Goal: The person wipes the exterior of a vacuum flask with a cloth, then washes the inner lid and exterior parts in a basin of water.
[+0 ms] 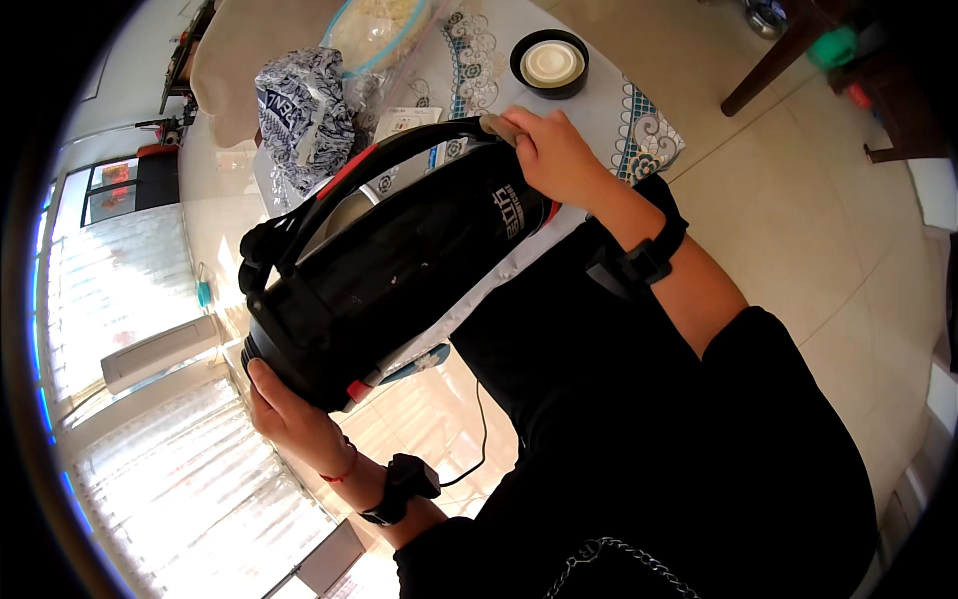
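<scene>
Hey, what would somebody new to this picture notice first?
Probably the big black flask, tilted across the middle, with the left hand at its lower-left end and the right hand at its upper-right end. Next, the patterned bag on the table's left side, and the black cup with a pale round piece inside, toward the top.

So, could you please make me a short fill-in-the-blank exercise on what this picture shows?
1. The left hand and right hand hold a large flask whose body is mainly ____ in colour.
2. The flask's end at the right hand appears higher in the picture, while its end at the left hand appears ____.
3. A thin red bracelet circles the person's ____ wrist.
4. On the table, the crumpled patterned bag lies to the ____ of the round black container.

Missing words: black; lower; left; left.
</scene>
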